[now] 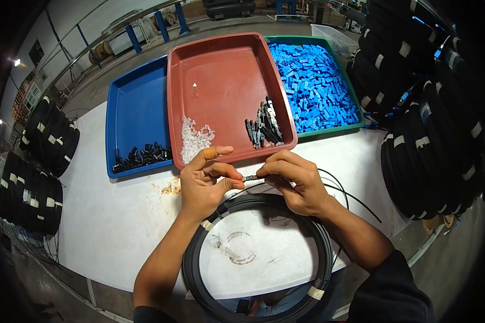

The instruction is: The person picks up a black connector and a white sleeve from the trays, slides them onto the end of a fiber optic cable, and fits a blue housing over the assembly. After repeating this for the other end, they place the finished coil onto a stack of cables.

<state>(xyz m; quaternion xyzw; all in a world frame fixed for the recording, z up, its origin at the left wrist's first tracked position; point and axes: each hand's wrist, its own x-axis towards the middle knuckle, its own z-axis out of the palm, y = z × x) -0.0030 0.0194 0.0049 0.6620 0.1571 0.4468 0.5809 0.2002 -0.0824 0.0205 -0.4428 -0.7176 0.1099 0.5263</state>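
Note:
Between my two hands is a small dark connector point(250, 178) with a pale tip on its left end. My left hand point(207, 180) pinches the pale end between thumb and fingers; a tan bandage wraps its raised index finger. My right hand point(293, 180) closes its fingertips on the dark end, where a black cable runs close by. Under both hands a coil of black cable point(191, 258), bound with pale tape, lies on the white table point(118, 226).
A blue tray point(137, 97) holds black parts, a red tray point(221, 70) holds clear pieces and dark connectors, and a green tray point(342, 81) holds many blue clips. Taped cable coils point(431, 156) stand at the right, more coils point(29, 194) at the left.

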